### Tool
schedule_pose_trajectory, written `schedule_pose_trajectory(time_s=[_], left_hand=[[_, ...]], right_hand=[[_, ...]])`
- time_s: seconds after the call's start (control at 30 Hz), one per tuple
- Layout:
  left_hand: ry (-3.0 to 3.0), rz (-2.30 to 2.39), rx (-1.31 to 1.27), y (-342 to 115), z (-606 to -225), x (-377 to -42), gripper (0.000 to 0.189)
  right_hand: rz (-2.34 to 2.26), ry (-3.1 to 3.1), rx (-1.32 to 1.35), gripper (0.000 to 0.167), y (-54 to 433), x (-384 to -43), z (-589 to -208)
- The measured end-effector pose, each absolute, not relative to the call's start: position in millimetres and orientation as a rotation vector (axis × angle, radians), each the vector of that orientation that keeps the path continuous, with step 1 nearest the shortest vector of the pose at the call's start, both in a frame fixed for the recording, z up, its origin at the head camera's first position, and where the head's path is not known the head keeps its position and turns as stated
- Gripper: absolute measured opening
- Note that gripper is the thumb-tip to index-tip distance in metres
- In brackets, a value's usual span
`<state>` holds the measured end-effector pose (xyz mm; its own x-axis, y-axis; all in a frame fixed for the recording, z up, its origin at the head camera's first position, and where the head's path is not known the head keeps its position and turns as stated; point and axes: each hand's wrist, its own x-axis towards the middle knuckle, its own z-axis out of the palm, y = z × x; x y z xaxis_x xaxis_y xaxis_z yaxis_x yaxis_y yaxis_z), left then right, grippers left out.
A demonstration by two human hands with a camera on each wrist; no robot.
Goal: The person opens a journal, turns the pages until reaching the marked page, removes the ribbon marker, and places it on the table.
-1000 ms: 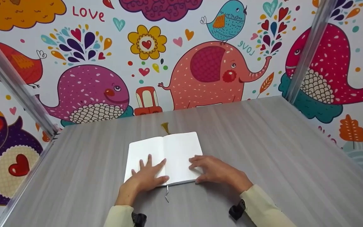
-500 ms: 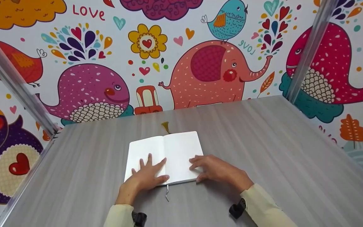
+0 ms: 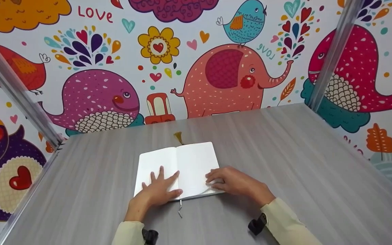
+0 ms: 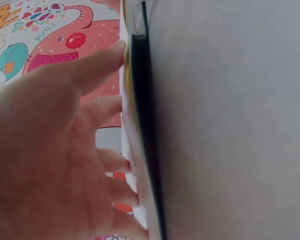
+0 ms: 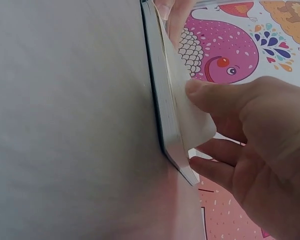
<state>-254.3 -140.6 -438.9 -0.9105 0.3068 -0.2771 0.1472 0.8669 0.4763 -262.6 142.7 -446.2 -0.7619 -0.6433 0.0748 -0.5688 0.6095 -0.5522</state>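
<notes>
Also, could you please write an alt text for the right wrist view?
The right hand has a raised page corner in its grip at the edge of an open notebook on a table. A cartoon-covered wall stands behind.

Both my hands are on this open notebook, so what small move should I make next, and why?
Probably lift the right page and start it leftward: your right hand pinches its raised near corner, so it looks ready to turn, while your left hand lies spread on the left page, seemingly steadying it.
</notes>
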Motion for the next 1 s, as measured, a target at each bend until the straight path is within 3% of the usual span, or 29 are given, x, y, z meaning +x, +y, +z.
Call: schedule_pose_trajectory(time_s=[0.37, 0.57, 1.0], left_hand=[[2.719, 0.636, 0.327, -138.5, -437.8, -252.9, 0.068], [2.706, 0.637, 0.330, -138.4, -436.6, -253.9, 0.068], [2.708, 0.630, 0.349, -140.0, -436.6, -253.8, 0.068]], right_hand=[[-0.944, 2.805, -0.913, 0.044, 140.4, -261.2, -448.4], [-1.215, 2.890, -0.811, 0.054, 134.7, -261.2, -448.9], [-2.037, 2.345, -0.161, 0.059, 119.8, -262.4, -447.0]])
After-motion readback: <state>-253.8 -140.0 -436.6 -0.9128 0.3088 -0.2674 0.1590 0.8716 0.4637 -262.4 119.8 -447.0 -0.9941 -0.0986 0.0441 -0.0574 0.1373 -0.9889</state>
